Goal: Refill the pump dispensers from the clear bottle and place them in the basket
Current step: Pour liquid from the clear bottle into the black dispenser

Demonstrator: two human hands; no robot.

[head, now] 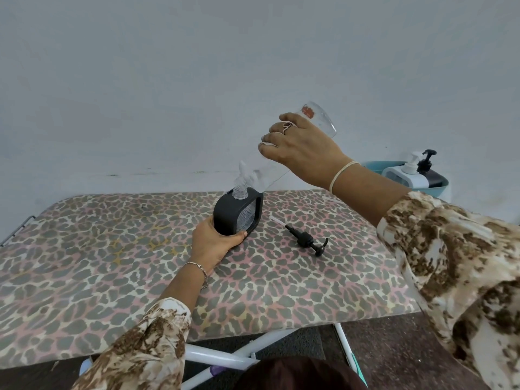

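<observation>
On the board (84, 263) — left hand (211, 244) grips dispenser (233, 212), right hand (301, 147) clamps tilted clear bottle (319, 116).

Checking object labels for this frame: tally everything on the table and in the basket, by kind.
Pump dispensers: 3 (black dispenser on the table; white dispenser and dark dispenser in the basket)
Clear bottle: 1
Loose pump head: 1
Basket: 1
Total: 6

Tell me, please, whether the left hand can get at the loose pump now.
Probably not yet: the left hand grips the black dispenser under the tipped clear bottle. The pump lies close by, nothing between, so only that grip hinders.
</observation>
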